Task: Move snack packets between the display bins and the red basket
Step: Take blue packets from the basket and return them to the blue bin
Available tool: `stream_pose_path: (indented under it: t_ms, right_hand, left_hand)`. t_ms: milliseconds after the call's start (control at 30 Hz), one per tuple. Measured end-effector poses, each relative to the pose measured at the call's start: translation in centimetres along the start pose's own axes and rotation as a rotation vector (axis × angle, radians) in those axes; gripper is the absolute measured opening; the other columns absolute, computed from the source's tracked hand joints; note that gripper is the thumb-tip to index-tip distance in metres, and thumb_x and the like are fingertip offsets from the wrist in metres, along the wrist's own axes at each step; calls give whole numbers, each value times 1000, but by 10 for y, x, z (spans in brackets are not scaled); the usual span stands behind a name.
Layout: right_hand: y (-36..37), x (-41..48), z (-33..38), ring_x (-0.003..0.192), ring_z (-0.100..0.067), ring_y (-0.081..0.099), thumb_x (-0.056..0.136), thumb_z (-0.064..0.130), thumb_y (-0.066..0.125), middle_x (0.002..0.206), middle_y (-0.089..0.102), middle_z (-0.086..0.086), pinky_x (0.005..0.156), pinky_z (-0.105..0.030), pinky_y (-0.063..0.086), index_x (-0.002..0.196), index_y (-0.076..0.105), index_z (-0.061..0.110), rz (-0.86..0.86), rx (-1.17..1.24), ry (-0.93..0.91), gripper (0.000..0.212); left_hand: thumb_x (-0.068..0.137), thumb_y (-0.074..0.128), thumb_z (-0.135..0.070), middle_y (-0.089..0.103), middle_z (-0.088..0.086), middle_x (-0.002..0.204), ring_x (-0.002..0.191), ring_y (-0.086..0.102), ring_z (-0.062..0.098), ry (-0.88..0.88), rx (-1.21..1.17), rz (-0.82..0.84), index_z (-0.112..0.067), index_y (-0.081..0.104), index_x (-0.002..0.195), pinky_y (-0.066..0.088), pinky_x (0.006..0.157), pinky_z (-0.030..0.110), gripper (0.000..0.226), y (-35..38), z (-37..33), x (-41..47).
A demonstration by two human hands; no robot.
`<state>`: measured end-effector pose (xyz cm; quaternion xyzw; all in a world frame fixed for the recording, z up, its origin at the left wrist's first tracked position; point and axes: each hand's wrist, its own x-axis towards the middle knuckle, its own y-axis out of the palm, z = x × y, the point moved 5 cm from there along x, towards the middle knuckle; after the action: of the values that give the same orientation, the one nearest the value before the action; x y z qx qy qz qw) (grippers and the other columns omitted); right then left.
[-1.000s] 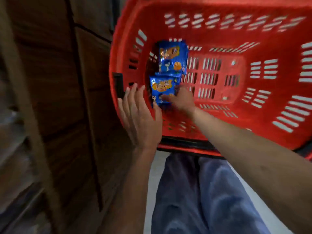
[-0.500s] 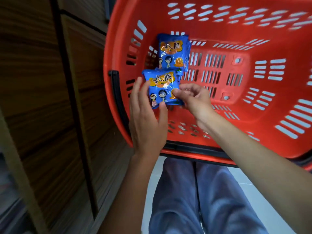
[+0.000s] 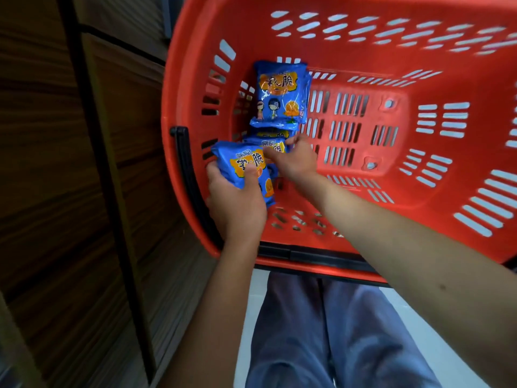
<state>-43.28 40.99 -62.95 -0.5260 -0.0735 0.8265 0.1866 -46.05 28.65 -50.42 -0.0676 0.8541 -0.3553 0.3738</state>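
Left grip (image 3: pixel 237 203) clasps a packet (image 3: pixel 229 161) by the 9 o'clock wall of the basket (image 3: pixel 397 186). Right grip (image 3: pixel 295 161) pinches a second packet (image 3: pixel 265 142); a third packet (image 3: pixel 281 93) lies at its 12 o'clock.

Red basket (image 3: pixel 419 79): moulded plastic, smooth, faint sheen; its black handle (image 3: pixel 190 175) plastic too, matt. Snack packets (image 3: pixel 281 93): blue printed film, glossy, crinkled, glare on the faces. Side panels (image 3: pixel 56 191) wood-grain, matt; trousers (image 3: pixel 321 331) soft blue-grey cloth.
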Motion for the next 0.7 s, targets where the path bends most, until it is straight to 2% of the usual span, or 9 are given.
stream_pose_path:
  t_ms: [67, 133, 233, 333, 433, 500, 567, 633, 700]
  right_hand:
    - [8, 6, -3, 103, -26, 52, 64, 36, 81, 111, 54, -9, 89, -39, 45, 102, 39, 13, -64, -101, -18, 61]
    - [9, 10, -10, 111, -30, 53, 63, 35, 82, 118, 56, -13, 89, -41, 47, 108, 44, 9, -109, -131, 73, 65]
    - [7, 12, -21, 102, -28, 59, 62, 41, 82, 104, 62, -9, 75, -31, 44, 87, 49, 16, -110, -103, 151, 48]
    - [-1, 7, -27, 94, -30, 63, 62, 37, 84, 102, 67, -12, 82, -39, 51, 93, 58, 12, -84, -18, 148, 48]
    - [-19, -4, -23, 92, -29, 65, 64, 25, 84, 99, 69, -12, 85, -44, 51, 98, 62, 9, -37, -11, 46, 43]
    - [-34, -17, -14, 78, -22, 63, 66, 16, 83, 88, 69, -9, 78, -41, 54, 92, 63, 10, 27, 23, -50, 33]
    - [-51, -30, -5, 65, -15, 59, 70, 13, 80, 79, 68, -11, 60, -34, 53, 88, 63, 8, 114, 119, -106, 26]
    - [-66, -41, 6, 62, -8, 60, 76, 12, 75, 79, 71, -12, 48, -22, 47, 90, 64, 5, 201, 232, -135, 19]
    - [-70, -50, 17, 62, -1, 64, 83, 12, 67, 74, 73, 3, 50, -15, 48, 89, 64, 13, 311, 294, -130, 6]
  left_hand:
    - [86, 64, -26, 68, 1, 108, 101, 63, 24, 64, 87, -49, -15, 56, 114, 46, 84, 28, 32, -1, -3, -4]
    - [86, 64, -28, 67, -1, 107, 100, 62, 23, 74, 121, -66, -15, 55, 113, 41, 79, 26, 31, -3, -5, -6]
    - [87, 64, -27, 67, 0, 108, 102, 61, 24, 74, 148, -60, -13, 54, 113, 38, 79, 26, 32, -4, -5, -5]
    - [87, 63, -29, 66, 2, 112, 105, 59, 27, 88, 183, -67, -14, 53, 117, 36, 80, 29, 35, -4, -7, -5]
    - [88, 61, -33, 66, 2, 112, 105, 57, 30, 127, 226, -96, -15, 51, 119, 32, 74, 30, 37, -5, -12, -6]
    - [89, 61, -33, 66, 2, 111, 102, 57, 30, 169, 230, -113, -15, 50, 119, 24, 65, 25, 37, -6, -16, -6]
    - [89, 61, -31, 66, 2, 107, 99, 58, 29, 218, 208, -112, -13, 50, 118, 20, 61, 20, 36, -5, -19, -4]
    - [89, 61, -30, 66, 0, 102, 96, 60, 27, 248, 164, -86, -11, 52, 116, 25, 63, 19, 35, -4, -23, 0]
    - [90, 60, -30, 64, -3, 99, 97, 62, 23, 196, 39, 7, -11, 54, 114, 37, 72, 21, 31, 1, -23, 7]
